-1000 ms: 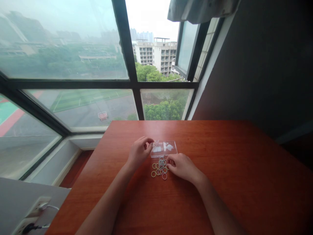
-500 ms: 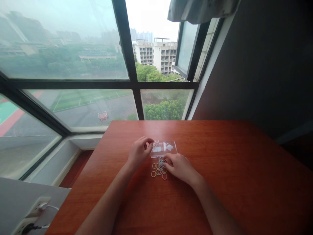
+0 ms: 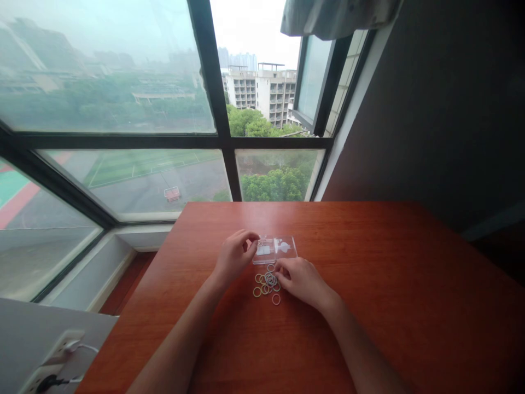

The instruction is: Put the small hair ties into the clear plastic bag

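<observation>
A loose pile of small pastel rings point(image 3: 269, 279), like hair ties, lies on the brown table; one pink ring point(image 3: 276, 299) sits apart at its near side. Beyond the pile is a clear plastic box point(image 3: 284, 247) with white printing. My left hand point(image 3: 234, 254) is closed at the box's left end, fingertips by a few pale rings point(image 3: 262, 241) there; what it pinches is hidden. At the pile's right edge, my right hand point(image 3: 302, 278) has thumb and fingers pressed together, touching or very near the rings. Whether a ring is in that pinch cannot be made out.
The wooden table point(image 3: 385, 262) stretches to both sides of the hands. Large dark-framed windows point(image 3: 221, 109) stand behind it, one sash open at right. A wall socket with plugs point(image 3: 61, 350) is at the lower left.
The rings by my right fingertips have shifted: one now lies separate at the far end of the pile. My right hand has moved very slightly right; the left is nearly still.
</observation>
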`<action>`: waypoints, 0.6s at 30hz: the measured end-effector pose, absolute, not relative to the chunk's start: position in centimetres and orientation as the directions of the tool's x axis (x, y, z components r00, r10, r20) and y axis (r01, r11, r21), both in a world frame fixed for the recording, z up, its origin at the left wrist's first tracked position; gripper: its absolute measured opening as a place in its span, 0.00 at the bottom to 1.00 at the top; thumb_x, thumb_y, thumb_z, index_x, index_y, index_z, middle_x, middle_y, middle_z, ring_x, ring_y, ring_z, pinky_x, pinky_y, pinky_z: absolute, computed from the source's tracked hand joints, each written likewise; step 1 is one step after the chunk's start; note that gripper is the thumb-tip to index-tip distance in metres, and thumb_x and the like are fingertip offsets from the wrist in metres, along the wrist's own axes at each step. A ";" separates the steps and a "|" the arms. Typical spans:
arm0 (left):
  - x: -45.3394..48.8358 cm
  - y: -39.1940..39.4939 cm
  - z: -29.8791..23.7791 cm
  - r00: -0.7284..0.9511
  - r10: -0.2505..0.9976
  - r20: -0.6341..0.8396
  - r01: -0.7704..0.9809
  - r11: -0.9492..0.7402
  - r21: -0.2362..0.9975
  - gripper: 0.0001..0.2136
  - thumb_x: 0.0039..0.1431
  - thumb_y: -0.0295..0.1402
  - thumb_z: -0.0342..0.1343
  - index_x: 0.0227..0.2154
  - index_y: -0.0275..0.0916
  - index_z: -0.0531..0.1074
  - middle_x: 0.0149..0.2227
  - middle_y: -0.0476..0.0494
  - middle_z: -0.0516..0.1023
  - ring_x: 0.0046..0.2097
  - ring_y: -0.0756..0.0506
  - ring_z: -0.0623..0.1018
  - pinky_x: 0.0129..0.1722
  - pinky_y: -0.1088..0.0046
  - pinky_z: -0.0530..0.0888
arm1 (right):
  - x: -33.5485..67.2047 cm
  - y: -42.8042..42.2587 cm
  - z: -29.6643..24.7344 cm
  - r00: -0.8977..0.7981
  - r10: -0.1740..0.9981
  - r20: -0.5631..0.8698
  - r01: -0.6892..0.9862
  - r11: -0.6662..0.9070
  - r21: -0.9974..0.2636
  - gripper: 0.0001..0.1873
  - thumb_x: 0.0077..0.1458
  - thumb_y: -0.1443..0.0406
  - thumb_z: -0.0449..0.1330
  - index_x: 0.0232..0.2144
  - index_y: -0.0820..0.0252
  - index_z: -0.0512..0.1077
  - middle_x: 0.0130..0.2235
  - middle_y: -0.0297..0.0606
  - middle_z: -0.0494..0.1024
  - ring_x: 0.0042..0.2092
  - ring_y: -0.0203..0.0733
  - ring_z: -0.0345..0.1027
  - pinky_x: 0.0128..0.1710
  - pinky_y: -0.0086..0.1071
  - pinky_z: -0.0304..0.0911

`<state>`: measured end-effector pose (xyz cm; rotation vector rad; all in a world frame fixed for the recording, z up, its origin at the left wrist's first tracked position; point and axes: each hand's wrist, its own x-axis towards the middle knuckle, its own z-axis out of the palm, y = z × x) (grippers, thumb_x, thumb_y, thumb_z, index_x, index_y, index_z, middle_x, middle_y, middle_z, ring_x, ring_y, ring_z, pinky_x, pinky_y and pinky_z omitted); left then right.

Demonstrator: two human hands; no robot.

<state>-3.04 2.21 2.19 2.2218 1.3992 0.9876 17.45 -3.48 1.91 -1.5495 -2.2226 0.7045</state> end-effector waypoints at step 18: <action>-3.1 2.0 2.6 0.291 0.880 0.374 0.641 -0.470 0.607 0.06 0.57 0.28 0.51 0.33 0.38 0.74 0.30 0.48 0.74 0.26 0.52 0.69 0.28 0.77 0.66 | 17.8 -3.5 2.3 -0.339 0.938 -0.071 0.790 0.243 -0.562 0.03 0.54 0.65 0.59 0.32 0.53 0.74 0.29 0.30 0.77 0.31 0.34 0.68 0.29 0.25 0.51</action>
